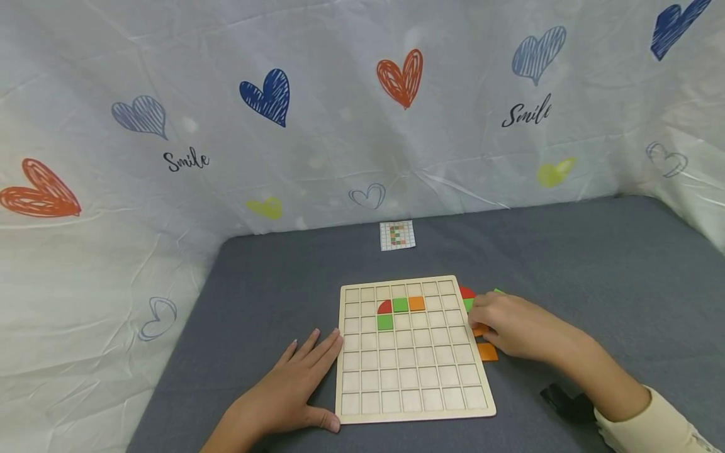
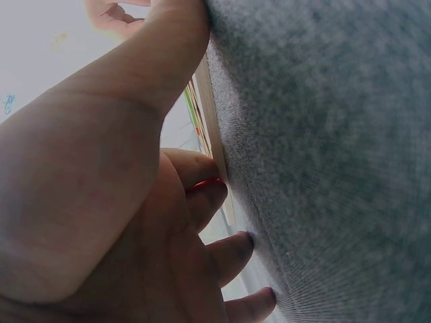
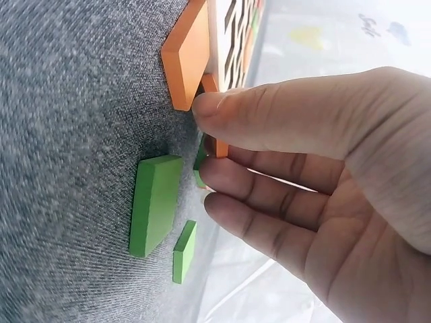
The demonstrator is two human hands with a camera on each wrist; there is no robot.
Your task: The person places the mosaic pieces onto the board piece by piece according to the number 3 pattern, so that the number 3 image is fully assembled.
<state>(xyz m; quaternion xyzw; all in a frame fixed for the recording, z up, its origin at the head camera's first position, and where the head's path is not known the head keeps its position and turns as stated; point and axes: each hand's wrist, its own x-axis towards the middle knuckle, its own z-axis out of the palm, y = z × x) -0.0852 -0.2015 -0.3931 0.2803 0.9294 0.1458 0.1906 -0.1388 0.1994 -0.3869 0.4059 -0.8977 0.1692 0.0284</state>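
One orange tile (image 3: pixel 221 148), likely light and stiff, best gripped by edges: right hand (image 1: pixel 512 324) pinches it, left hand (image 1: pixel 286 389) spreads wide.

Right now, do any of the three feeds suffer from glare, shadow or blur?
Head: fairly even light, board grid clear, pattern card too small to read finely; left wrist: left hand shadowed, backdrop washed out, nearest cloth soft; right wrist: brighter, edges distinct on the nearer green tile, backdrop pale.
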